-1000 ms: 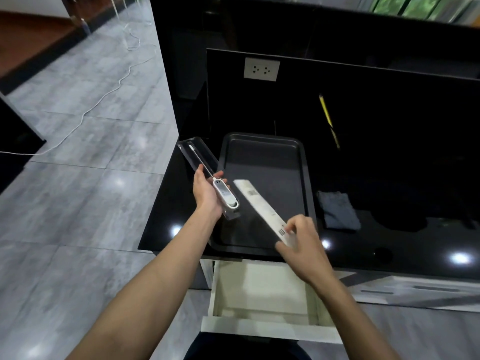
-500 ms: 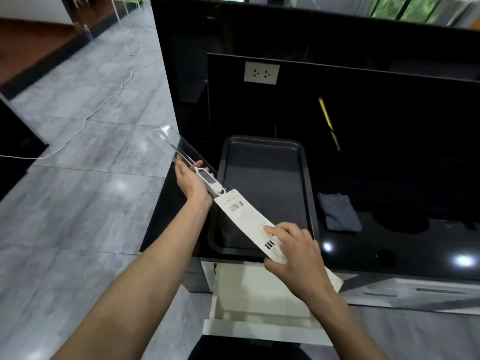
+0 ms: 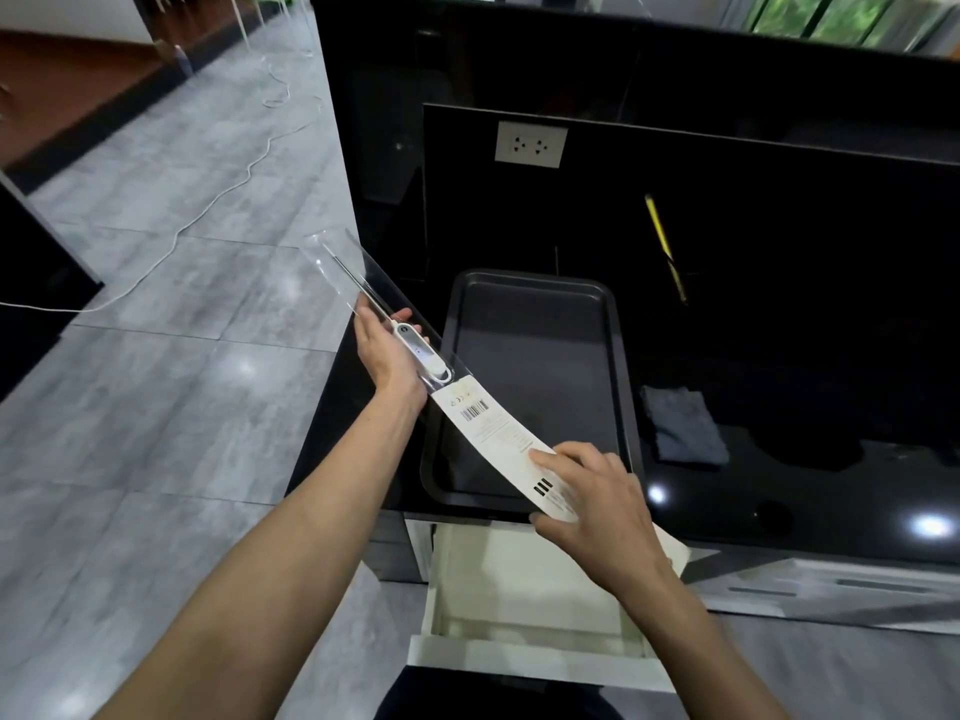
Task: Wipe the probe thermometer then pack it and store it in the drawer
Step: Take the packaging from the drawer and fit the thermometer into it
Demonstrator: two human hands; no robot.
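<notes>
The white probe thermometer (image 3: 422, 354) with its thin metal probe lies inside a clear plastic case (image 3: 347, 275), held from below by my left hand (image 3: 387, 356) above the counter's left edge. My right hand (image 3: 597, 506) grips the lower end of a long white printed card (image 3: 488, 426) whose upper end meets the open mouth of the case. Below my hands a white drawer (image 3: 524, 659) stands pulled out, with nothing visible in it.
A dark baking tray (image 3: 621, 356) sits on the glossy black counter (image 3: 810, 491) under the card. A folded grey cloth (image 3: 683, 431) lies to the tray's right. A wall socket (image 3: 530, 145) sits on the black back panel. Grey tiled floor with a white cable lies to the left.
My left hand lifted the case up and to the left. My right hand turned the card and brought its end up to the case's mouth.
</notes>
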